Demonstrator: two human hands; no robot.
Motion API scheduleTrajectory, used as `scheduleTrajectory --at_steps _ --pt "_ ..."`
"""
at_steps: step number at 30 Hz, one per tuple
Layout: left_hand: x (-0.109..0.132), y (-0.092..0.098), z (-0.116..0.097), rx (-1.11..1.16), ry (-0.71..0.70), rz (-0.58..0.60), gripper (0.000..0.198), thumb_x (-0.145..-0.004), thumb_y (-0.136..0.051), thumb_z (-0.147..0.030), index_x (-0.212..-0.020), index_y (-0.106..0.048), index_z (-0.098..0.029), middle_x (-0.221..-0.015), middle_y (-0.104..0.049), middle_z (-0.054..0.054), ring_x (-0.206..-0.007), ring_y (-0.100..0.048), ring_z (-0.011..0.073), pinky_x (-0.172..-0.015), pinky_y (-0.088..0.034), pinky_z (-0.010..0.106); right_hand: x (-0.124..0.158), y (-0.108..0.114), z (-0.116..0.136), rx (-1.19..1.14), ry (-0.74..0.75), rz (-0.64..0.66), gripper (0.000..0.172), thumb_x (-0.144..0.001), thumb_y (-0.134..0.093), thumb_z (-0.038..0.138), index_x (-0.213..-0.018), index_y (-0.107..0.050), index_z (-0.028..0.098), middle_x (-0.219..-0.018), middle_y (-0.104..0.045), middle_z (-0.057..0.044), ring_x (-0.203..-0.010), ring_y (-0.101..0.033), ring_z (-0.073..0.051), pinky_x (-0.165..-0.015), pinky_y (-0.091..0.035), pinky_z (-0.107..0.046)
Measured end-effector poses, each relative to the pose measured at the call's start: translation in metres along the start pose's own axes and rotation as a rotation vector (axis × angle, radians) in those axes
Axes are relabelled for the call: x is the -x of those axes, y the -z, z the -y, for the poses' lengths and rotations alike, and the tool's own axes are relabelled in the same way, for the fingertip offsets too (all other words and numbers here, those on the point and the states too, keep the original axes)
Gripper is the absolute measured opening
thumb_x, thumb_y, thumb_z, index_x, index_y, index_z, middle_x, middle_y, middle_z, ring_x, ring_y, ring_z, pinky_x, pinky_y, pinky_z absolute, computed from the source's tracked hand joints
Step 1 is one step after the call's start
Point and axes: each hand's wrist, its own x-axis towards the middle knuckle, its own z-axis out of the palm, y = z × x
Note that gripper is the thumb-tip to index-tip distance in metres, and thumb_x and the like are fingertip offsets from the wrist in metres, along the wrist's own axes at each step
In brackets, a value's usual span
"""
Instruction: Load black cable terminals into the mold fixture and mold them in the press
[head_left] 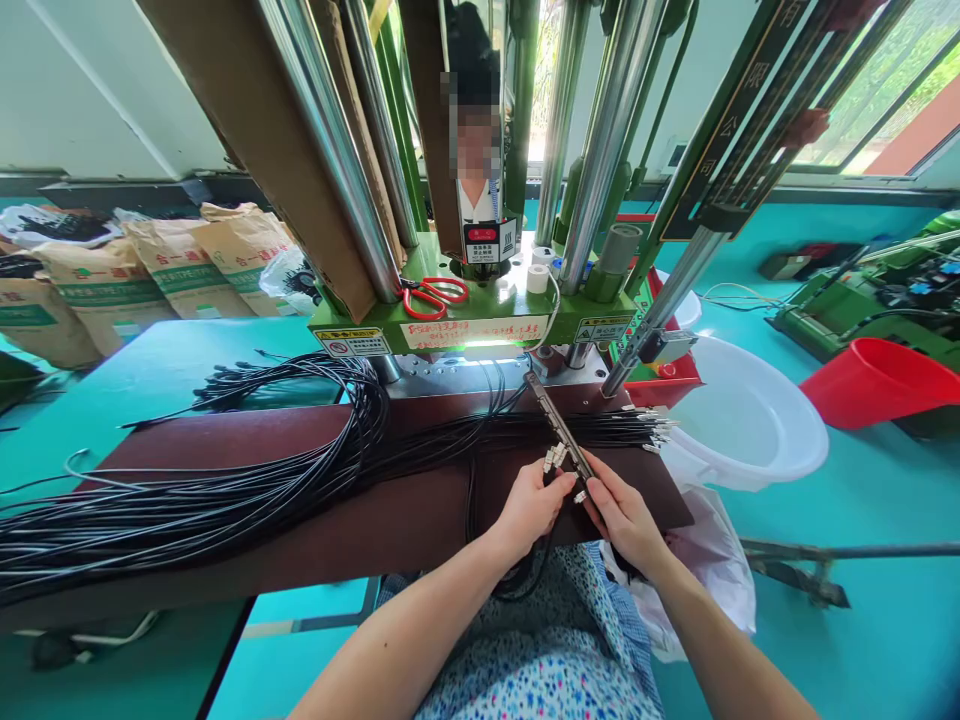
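My left hand (531, 505) is closed around a small bunch of black cables with metal plug ends (555, 458) sticking up above the fingers. My right hand (619, 512) pinches the near end of a long narrow metal bar (556, 425) that slants away toward the green press. Both hands meet over the dark brown work board (315, 520). A thick bundle of black cables (225, 490) lies across the board to the left, and more cable ends (651, 428) fan out on the right.
A green press machine (480, 320) with chrome columns stands ahead, red scissors (431, 295) on its deck. A white basin (742, 420) and red tub (874, 378) sit right. Brown paper sacks (150, 275) line the left wall. A person stands behind the machine.
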Motion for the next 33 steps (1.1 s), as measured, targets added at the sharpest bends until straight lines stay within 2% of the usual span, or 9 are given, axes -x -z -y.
scheduleTrajectory --at_steps 3,5,7,9,13,16,19,23,33 --pt "-0.003 0.005 0.004 -0.056 -0.135 -0.06 0.029 -0.071 -0.061 -0.041 -0.067 -0.045 -0.017 -0.041 -0.035 -0.01 -0.033 -0.026 0.0025 -0.034 -0.018 0.017 0.0 0.0 0.0 -0.029 -0.026 0.019 0.053 -0.085 -0.047 0.047 -0.13 -0.042 0.019 -0.049 -0.039 0.006 -0.04 -0.034 -0.007 -0.034 -0.028 -0.017" --pt "-0.007 0.011 0.005 -0.084 -0.24 -0.16 0.033 -0.073 -0.058 -0.045 -0.064 -0.049 -0.015 -0.046 -0.043 -0.006 -0.037 -0.033 0.0033 -0.036 -0.023 0.017 0.0 0.001 0.002 -0.071 -0.039 0.007 0.054 -0.085 -0.047 0.046 -0.13 -0.042 0.017 -0.047 -0.038 0.007 -0.037 -0.031 -0.006 -0.032 -0.026 -0.016" --pt "-0.01 0.016 0.007 -0.071 -0.28 -0.245 0.037 -0.076 -0.051 -0.05 -0.067 -0.05 -0.015 -0.046 -0.042 -0.006 -0.037 -0.033 0.0041 -0.036 -0.024 0.017 -0.001 0.002 0.005 -0.115 -0.042 -0.015 0.055 -0.085 -0.047 0.046 -0.131 -0.04 0.015 -0.047 -0.037 0.007 -0.036 -0.03 -0.006 -0.031 -0.025 -0.015" --pt "-0.011 0.018 0.009 -0.043 -0.273 -0.274 0.037 -0.08 -0.043 -0.053 -0.073 -0.048 -0.017 -0.041 -0.036 -0.009 -0.033 -0.028 0.0046 -0.034 -0.022 0.017 -0.002 0.003 0.006 -0.153 -0.044 -0.025 0.056 -0.085 -0.048 0.045 -0.131 -0.039 0.015 -0.047 -0.037 0.007 -0.037 -0.029 -0.005 -0.03 -0.024 -0.015" --pt "-0.011 0.017 0.013 -0.059 -0.287 -0.201 0.028 -0.081 -0.045 -0.047 -0.075 -0.04 -0.02 -0.041 -0.036 -0.011 -0.033 -0.026 0.0039 -0.037 -0.024 0.016 -0.003 0.005 0.006 -0.164 -0.027 0.035 0.056 -0.085 -0.048 0.044 -0.132 -0.037 0.015 -0.048 -0.037 0.007 -0.038 -0.029 -0.005 -0.03 -0.025 -0.014" --pt "-0.011 0.015 0.012 -0.121 -0.267 -0.138 0.027 -0.075 -0.057 -0.041 -0.069 -0.044 -0.018 -0.045 -0.038 -0.009 -0.038 -0.03 0.0033 -0.04 -0.025 0.017 -0.003 0.007 0.006 -0.153 0.002 0.083 0.057 -0.087 -0.047 0.043 -0.134 -0.035 0.015 -0.047 -0.035 0.008 -0.037 -0.029 -0.005 -0.031 -0.024 -0.015" --pt "-0.011 0.014 0.009 -0.138 -0.226 -0.143 0.027 -0.068 -0.063 -0.038 -0.064 -0.048 -0.015 -0.047 -0.041 -0.007 -0.041 -0.032 0.0041 -0.042 -0.025 0.018 -0.003 0.009 0.005 -0.12 0.014 0.128 0.055 -0.087 -0.046 0.042 -0.134 -0.036 0.014 -0.047 -0.037 0.007 -0.036 -0.029 -0.005 -0.031 -0.023 -0.016" --pt "-0.009 0.015 0.005 -0.097 -0.187 -0.126 0.028 -0.067 -0.063 -0.038 -0.061 -0.049 -0.015 -0.042 -0.038 -0.008 -0.039 -0.029 0.0042 -0.042 -0.024 0.019 -0.004 0.012 0.002 -0.054 0.036 0.189 0.054 -0.088 -0.045 0.041 -0.133 -0.038 0.013 -0.047 -0.037 0.007 -0.036 -0.028 -0.004 -0.031 -0.023 -0.016" --pt "-0.007 0.017 0.002 -0.118 -0.162 -0.126 0.028 -0.066 -0.063 -0.037 -0.057 -0.047 -0.016 -0.039 -0.037 -0.008 -0.038 -0.03 0.0045 -0.042 -0.023 0.019 -0.002 0.011 0.002 0.046 0.019 0.173 0.06 -0.087 -0.044 0.045 -0.135 -0.035 0.011 -0.049 -0.039 0.006 -0.037 -0.031 -0.006 -0.032 -0.024 -0.018"
